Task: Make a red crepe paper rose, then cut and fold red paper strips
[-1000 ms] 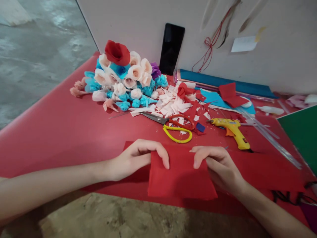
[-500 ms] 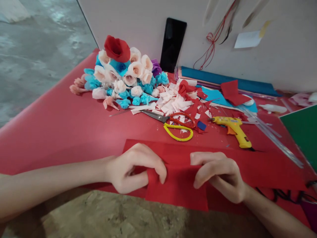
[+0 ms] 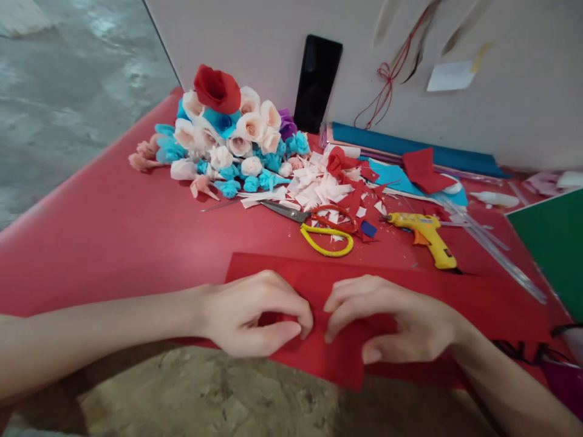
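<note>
The small red sheet (image 3: 330, 361) is at the near edge of the tabletop (image 3: 136, 243). Your left hand (image 3: 262, 312) pinches its left side; your right hand (image 3: 396, 318) curves over its right side, thumb spread, and red against red makes any grip there hard to tell. Beyond lie scissors (image 3: 296, 215) and a glue gun (image 3: 428, 233).

- We're seeing matt red paper (image 3: 321, 364) here, soft and thin-looking.
- Under it, the worktop (image 3: 136, 224): smooth, with a soft sheen.
- Now the scissors (image 3: 296, 215): dull grey metal blades, handles coated in plastic, by our eye.
- Glue gun (image 3: 423, 232): smooth yellow plastic!
- Phone (image 3: 317, 84): glossy black, glass-like.
- Flowers (image 3: 251, 126): we spot matt, crinkled paper.
- Clear sticks (image 3: 494, 249): shiny plastic.
- Floor (image 3: 218, 391): rough, mottled.
</note>
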Motion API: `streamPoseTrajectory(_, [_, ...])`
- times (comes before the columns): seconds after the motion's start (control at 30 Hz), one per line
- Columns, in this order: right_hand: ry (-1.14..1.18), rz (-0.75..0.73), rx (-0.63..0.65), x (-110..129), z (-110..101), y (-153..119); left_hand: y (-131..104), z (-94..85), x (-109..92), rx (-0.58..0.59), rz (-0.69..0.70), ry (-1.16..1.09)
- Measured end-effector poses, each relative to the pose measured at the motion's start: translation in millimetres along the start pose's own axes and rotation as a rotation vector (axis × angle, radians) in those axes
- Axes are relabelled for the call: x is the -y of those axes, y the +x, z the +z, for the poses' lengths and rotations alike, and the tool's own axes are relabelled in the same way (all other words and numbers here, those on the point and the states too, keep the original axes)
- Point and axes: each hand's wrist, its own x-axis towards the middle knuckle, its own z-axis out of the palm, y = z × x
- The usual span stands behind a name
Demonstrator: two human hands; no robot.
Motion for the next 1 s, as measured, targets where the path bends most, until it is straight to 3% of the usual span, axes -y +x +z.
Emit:
streamPoseTrajectory(0.13, [0.050,-0.011,0.128,-1.0,-0.4,20.8,1.8,2.9,-4.9,0.032,-0.018,-0.042])
streamPoseTrajectory(0.27, [0.073,0.011,0.148,0.2,-5.4,32.4,2.5,4.4,-8.9,-0.031,-0.027,-0.089])
streamPoseTrajectory(0.53, [0.068,0.186,0.284,5.7,-36.9,-3.0,-0.9,-2.0,-11.8,-0.106,-0.091,-0.052])
streamPoseTrajectory(0.6, [0.020,0.244,0.214,5.9,-42.3,-13.2,-1.4,-2.4,-10.4,-0.139,-0.077,-0.029])
streamPoseTrajectory(0.7, [-0.041,0.244,-0.114,4.8,-38.8,-19.1,-2.0,-1.0,-7.9,-0.175,-0.064,0.045])
streamPoseTrajectory(0.73, [-0.048,0.241,-0.163,4.3,-35.2,-18.8,-1.9,-0.5,-7.5,-0.175,-0.059,0.073])
streamPoseTrajectory(0.87, [-0.043,0.299,-0.045,3.7,-19.7,-14.0,1.2,0.7,-7.8,-0.111,-0.038,0.101])
streamPoseTrajectory(1.0, [-0.102,0.343,-0.013,4.8,-8.8,-4.0,7.1,3.3,-8.1,0.002,-0.116,0.038])
